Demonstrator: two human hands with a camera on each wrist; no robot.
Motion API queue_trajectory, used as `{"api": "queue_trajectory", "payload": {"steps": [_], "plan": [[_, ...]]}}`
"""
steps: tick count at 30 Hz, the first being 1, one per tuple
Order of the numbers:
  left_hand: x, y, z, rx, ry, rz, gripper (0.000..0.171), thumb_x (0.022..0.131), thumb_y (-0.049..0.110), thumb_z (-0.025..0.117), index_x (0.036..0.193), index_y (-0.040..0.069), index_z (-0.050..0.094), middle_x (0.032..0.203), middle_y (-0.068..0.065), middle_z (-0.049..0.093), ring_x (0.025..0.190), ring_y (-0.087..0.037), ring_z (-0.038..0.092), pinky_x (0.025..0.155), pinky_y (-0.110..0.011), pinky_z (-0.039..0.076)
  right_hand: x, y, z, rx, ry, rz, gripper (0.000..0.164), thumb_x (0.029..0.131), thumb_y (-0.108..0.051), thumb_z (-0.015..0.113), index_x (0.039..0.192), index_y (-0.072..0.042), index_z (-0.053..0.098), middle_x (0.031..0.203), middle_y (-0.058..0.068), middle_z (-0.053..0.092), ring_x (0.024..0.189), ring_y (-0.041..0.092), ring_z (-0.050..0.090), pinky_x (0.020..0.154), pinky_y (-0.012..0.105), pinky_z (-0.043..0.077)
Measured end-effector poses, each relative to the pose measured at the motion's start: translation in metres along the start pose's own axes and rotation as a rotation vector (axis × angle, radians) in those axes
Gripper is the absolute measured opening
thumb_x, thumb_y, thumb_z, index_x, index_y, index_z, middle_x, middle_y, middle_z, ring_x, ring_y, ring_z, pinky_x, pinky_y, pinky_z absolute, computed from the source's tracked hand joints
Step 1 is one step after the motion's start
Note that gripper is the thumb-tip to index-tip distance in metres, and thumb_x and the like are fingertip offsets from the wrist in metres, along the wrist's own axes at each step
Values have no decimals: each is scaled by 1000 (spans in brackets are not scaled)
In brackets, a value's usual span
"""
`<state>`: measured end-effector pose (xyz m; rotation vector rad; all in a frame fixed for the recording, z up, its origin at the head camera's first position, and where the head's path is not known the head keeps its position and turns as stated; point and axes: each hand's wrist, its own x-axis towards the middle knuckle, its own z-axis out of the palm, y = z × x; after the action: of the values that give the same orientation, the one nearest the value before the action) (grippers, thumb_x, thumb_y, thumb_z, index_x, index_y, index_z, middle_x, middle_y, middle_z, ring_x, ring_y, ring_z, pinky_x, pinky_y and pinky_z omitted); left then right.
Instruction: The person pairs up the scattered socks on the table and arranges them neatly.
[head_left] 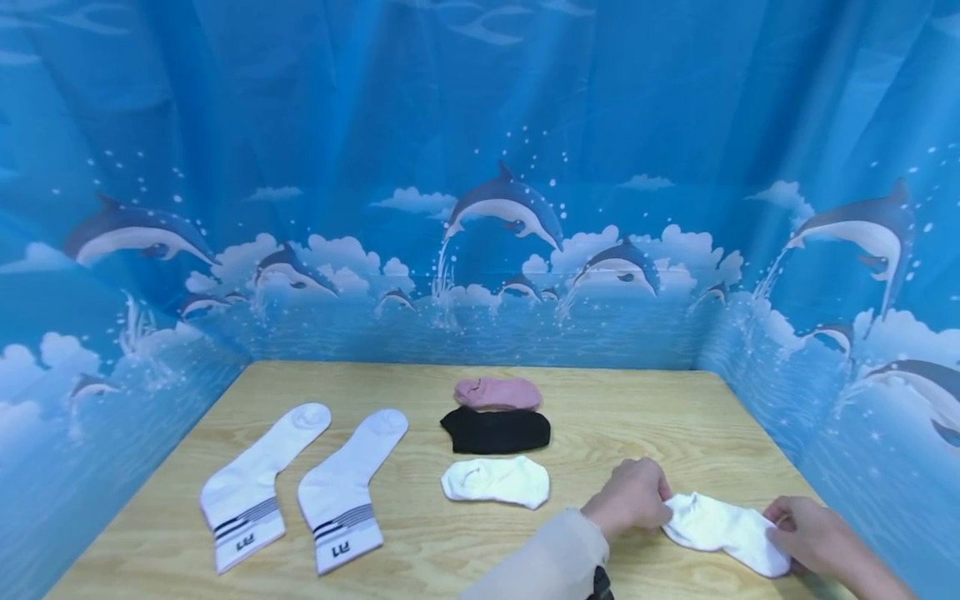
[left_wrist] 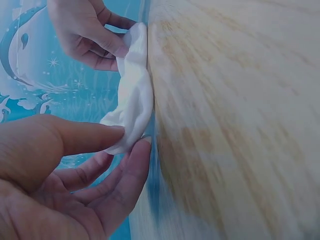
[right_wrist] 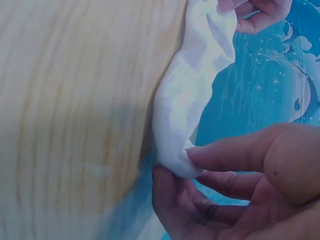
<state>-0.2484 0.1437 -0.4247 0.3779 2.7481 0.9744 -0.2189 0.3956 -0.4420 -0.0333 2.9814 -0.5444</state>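
A plain white sock (head_left: 720, 527) stretches between the two hands at the table's right front. My left hand (head_left: 632, 497) pinches its left end between thumb and fingers. The other end is pinched by my right hand (head_left: 813, 537). In the left wrist view the white sock (left_wrist: 136, 85) runs from the near left hand (left_wrist: 75, 175) up to the right hand. From the right wrist side, the right hand's thumb (right_wrist: 225, 155) presses on the sock's rounded end (right_wrist: 177, 155), with the fingers beneath it.
Left of the hands lie a short white sock (head_left: 497, 481), a black sock (head_left: 498, 431) and a pink sock (head_left: 498, 392) in a column. Two longer white socks with dark stripes (head_left: 243, 492) (head_left: 348, 492) lie farther left. A dolphin-print curtain (head_left: 480, 317) encloses the wooden table (head_left: 615, 400).
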Motion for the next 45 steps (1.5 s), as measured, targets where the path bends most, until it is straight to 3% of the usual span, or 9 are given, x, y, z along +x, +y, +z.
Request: {"api": "queue_trajectory", "payload": {"steps": [7, 11, 16, 23, 31, 45], "plan": [[1, -4, -5, -22, -11, 16, 17, 75, 7, 84, 83, 19, 74, 85, 13, 61, 82, -8, 52, 75, -22, 46, 1, -4, -2, -23, 42, -23, 11, 89, -9, 69, 97, -2, 70, 88, 1, 70, 80, 15, 59, 68, 33, 50], [1, -7, -9, -23, -4, 28, 18, 74, 7, 84, 83, 20, 75, 86, 13, 62, 88, -8, 51, 84, -26, 47, 0, -10, -5, -11, 46, -13, 12, 89, -9, 69, 98, -2, 71, 87, 1, 70, 80, 15, 60, 68, 34, 49], [0, -11, -13, -30, 6, 28, 19, 74, 6, 84, 84, 20, 74, 80, 10, 60, 81, -7, 49, 77, -23, 45, -2, -17, -6, 0, 51, -2, 13, 90, -10, 70, 99, -2, 72, 88, 1, 72, 81, 15, 62, 69, 33, 49], [-2, -16, -19, -29, 15, 67, 18, 75, 6, 82, 83, 19, 73, 75, 10, 59, 71, -7, 49, 65, -19, 41, -4, -22, -6, 34, 93, -24, 14, 91, -11, 70, 101, -3, 72, 88, 1, 73, 70, 0, 57, 63, 22, 46], [-3, -18, -23, -44, 28, 82, 18, 75, 5, 81, 83, 18, 72, 73, 9, 57, 74, -7, 48, 67, -19, 40, -1, -22, -6, 91, 129, -22, 16, 90, -8, 68, 102, 3, 71, 88, 6, 74, 72, 10, 65, 60, 22, 50], [-5, -21, -32, -85, 32, 121, 18, 76, 3, 80, 85, 15, 71, 71, 8, 57, 68, -6, 49, 62, -18, 42, -4, -31, -9, 171, 138, -32, 20, 94, -5, 65, 107, 10, 68, 92, 12, 74, 66, 0, 63, 59, 22, 56]]}}
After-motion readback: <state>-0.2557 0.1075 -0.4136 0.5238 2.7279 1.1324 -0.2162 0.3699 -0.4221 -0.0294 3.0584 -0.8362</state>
